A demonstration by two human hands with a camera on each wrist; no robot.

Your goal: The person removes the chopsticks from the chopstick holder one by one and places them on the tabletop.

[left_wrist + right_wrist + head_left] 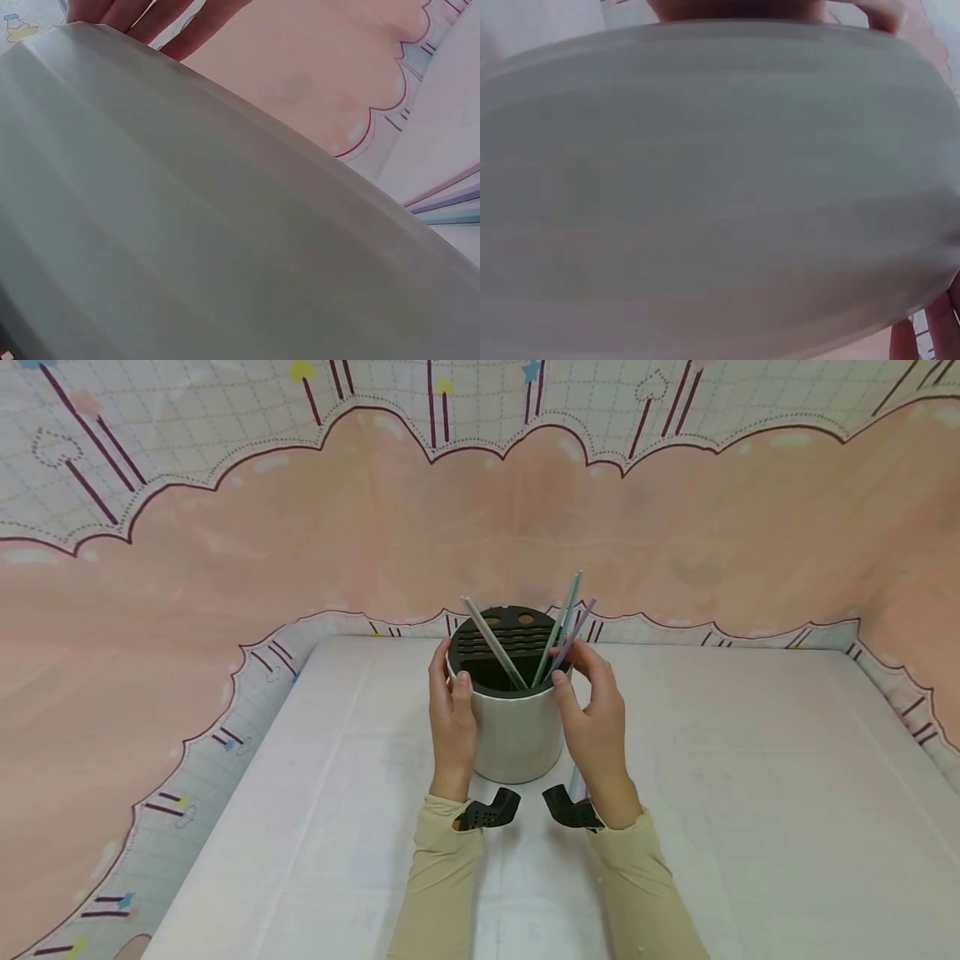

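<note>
left hand (453, 727) gripping one side of the pot (517, 739), right hand (602, 727) clamped round the other, so it's right between them near the far edge of the table (750, 793), few straws (489, 635) poking out the black top (517, 625)

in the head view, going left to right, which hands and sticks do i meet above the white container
Left hand → left-leaning pale stick, perhaps two together → green stick → right hand.
</note>
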